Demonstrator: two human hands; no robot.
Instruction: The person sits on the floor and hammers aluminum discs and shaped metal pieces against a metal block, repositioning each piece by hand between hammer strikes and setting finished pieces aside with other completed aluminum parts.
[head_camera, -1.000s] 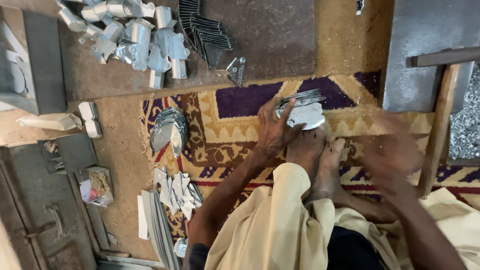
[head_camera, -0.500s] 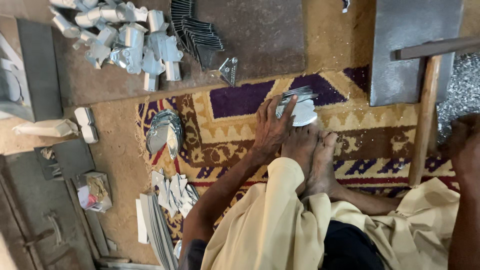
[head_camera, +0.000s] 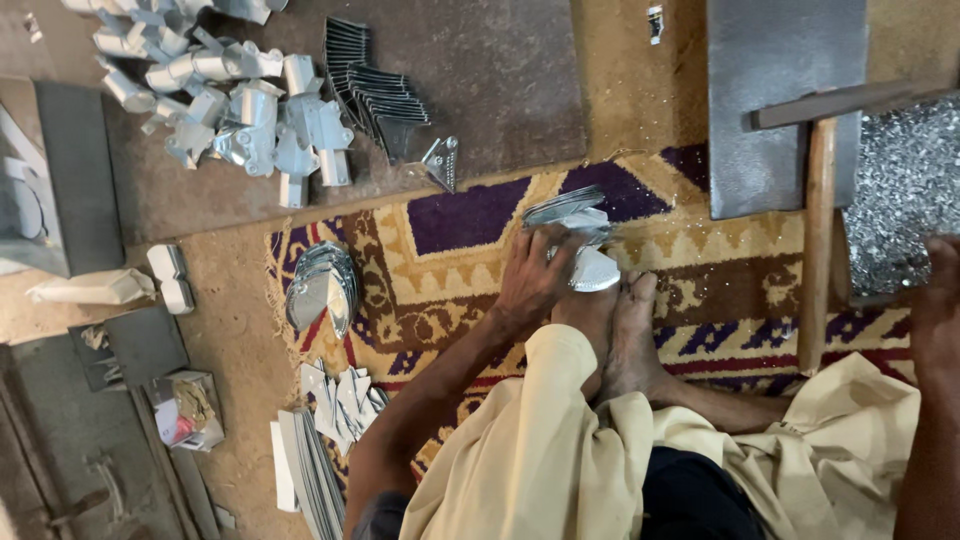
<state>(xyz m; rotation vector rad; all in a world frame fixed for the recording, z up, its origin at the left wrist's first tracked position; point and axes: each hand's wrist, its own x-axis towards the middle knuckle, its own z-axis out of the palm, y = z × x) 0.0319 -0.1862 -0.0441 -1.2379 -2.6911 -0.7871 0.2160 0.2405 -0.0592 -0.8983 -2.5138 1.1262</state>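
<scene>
We count two hands (head_camera: 535, 280), two bare feet (head_camera: 615, 335) and one wooden-handled hammer (head_camera: 820, 200). One patterned rug (head_camera: 460, 250), one stack of round metal discs (head_camera: 322, 288), and too many bent metal pieces (head_camera: 240, 120) to count.

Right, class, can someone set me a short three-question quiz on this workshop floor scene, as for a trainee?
1. True or false: the left hand touches the shiny metal pieces just in front of the bare feet.
2. Where does the wooden-handled hammer lie? A: on the heap of bent brackets. B: right of the feet, its head over the grey metal slab. C: in the left hand.
3. What lies on the patterned carpet to the left of the left hand?

Key: 1 true. 2 B. 3 a stack of shiny plates.
</scene>
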